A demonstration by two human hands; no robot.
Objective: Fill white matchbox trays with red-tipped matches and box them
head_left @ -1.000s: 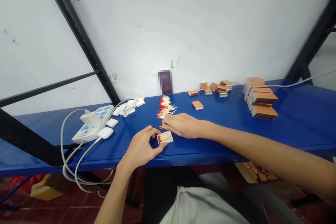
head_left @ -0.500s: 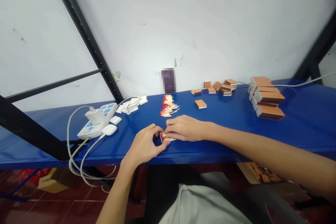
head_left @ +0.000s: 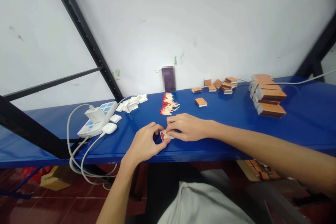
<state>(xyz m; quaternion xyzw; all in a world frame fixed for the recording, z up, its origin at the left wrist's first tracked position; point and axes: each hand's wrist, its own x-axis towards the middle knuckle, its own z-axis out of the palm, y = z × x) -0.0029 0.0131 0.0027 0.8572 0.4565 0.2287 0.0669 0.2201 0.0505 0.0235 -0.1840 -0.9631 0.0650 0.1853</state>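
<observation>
Left hand [head_left: 147, 143] is gripping the tray [head_left: 172, 138] by its sides; right hand [head_left: 185, 127] is covering the matches [head_left: 165, 135], grip hidden; keeping red heads [head_left: 162, 135] aligned is helping.

Person's pale grey garment [head_left: 202, 204]: plain, soft-looking, matte fabric, rounded outline. One ridge-like fold starts at its upper left corner, shallower creases near that. Cut and type can't be told from what shows. Left forearm [head_left: 115, 196], off the garment's left side: bare, slim, narrows to the wrist. Left hand [head_left: 145, 141]: bare, slender fingers. Right forearm [head_left: 262, 147], off the garment's right side: bare too, tapers the same way. Right hand [head_left: 189, 127], beyond the garment's far edge: bare, similar build.
</observation>
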